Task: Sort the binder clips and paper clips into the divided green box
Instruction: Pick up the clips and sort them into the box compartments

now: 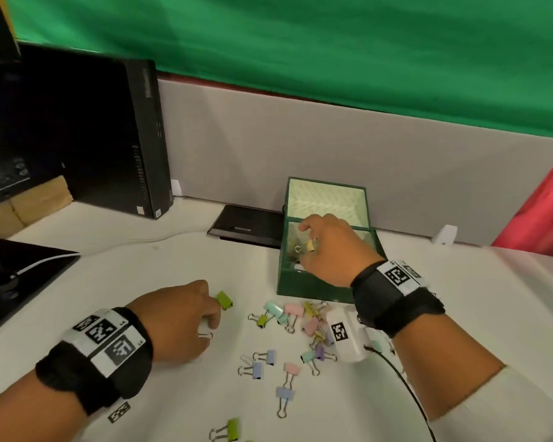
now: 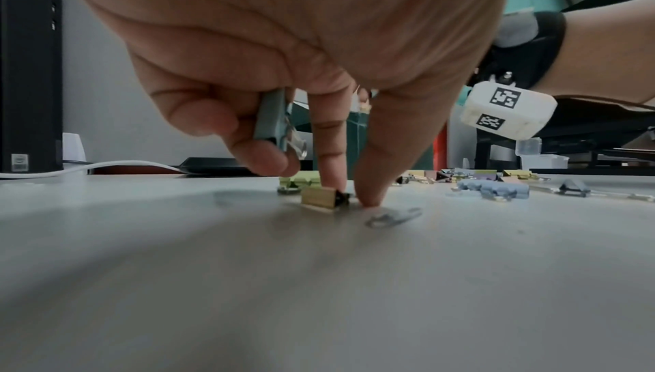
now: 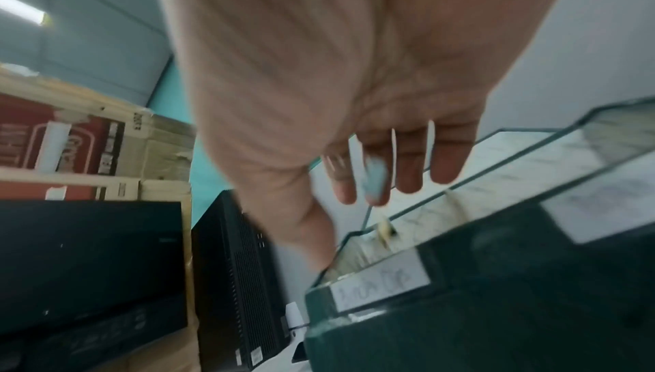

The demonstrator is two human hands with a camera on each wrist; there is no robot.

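Holding the middle of my count are the binder clips point(image 1: 296, 333): a pastel scatter on the white surface point(image 1: 460, 307), just in front of the divided green box point(image 1: 304, 283), some overlapping, others well apart nearer me. Item, one olive binder clip point(image 2: 320, 196), lying flat; my left hand point(image 1: 176, 320) has its forefinger on one side and thumb on the other, tips down on the surface, the clip between them and touching the forefinger, which I judge a pinch about to close. Item, one grey-blue clip point(image 2: 271, 123), already tucked under the curled outer fingers point(image 2: 262, 154) of that hand, stowed, I judge, so several go in one trip. Item, a lone paper clip point(image 2: 393, 217), flat just beside the thumb, untouched. Item, a pale blue clip point(image 3: 375, 179), blurred, at the fingertips of my right hand point(image 1: 329, 250), whose fingers hang spread and loose over the box's near compartment; I cannot tell whether it is still touched or already falling. Several clips lie in that compartment; the far one appears unfilled. Beyond: black computer tower point(image 1: 122, 138), grey partition point(image 1: 332, 148).
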